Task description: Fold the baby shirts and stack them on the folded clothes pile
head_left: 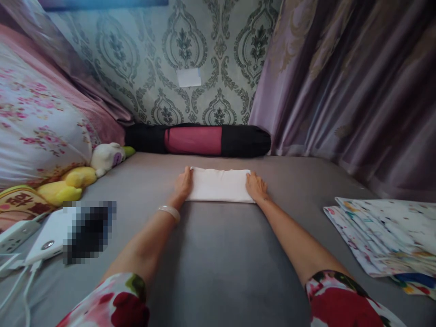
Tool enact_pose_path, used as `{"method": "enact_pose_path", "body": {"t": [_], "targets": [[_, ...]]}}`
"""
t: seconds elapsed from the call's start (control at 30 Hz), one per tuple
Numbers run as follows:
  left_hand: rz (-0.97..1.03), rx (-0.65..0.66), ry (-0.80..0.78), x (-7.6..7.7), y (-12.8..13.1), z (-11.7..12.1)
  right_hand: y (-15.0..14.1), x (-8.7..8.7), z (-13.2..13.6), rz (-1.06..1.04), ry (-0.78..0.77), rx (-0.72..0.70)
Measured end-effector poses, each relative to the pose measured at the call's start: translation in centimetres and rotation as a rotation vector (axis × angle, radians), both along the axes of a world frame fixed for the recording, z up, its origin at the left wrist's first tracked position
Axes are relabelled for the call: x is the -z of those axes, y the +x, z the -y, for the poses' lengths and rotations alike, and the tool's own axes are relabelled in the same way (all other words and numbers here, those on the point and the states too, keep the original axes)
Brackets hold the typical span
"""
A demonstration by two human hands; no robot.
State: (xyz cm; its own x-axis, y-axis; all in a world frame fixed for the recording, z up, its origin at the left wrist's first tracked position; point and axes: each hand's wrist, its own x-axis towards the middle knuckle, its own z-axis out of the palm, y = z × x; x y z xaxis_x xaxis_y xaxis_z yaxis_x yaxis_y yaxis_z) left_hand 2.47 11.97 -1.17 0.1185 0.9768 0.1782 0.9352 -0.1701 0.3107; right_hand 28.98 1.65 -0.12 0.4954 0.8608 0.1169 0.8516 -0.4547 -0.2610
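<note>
A white folded cloth (220, 185) lies as a flat, wide rectangle on the grey sheet (218, 254). At its left end, my left hand (184, 182) grips the edge, thumb and fingers closed near the far corner. My right hand (256, 185) pinches the opposite end in the same way. The cloth stretches straight between both hands, with small wrinkles along its far edge. A pale bangle sits on my left wrist.
Folded patterned cloths (384, 231) are stacked at the right. On the left are a power strip (18, 234), a white device (51, 236) with cables, a blurred-out dark patch and plush toys (109, 156). A black-and-red roll (194, 140) lies along the wall.
</note>
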Motion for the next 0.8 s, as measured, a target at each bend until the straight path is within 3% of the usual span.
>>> {"method": "enact_pose_path", "body": {"t": [0.27, 0.67, 0.8], "targets": [[-0.061, -0.031, -0.015, 1.1, 0.1, -1.0, 0.1, 0.1, -0.6, -0.022, -0.041, 0.043], [-0.052, -0.118, -0.105, 0.0, 0.5, -0.8, 0.7, 0.5, -1.7, -0.096, -0.015, 0.122], [0.003, -0.159, -0.160, -0.9, 0.5, -0.4, 1.3, -0.1, -1.6, -0.153, -0.064, 0.112]]}}
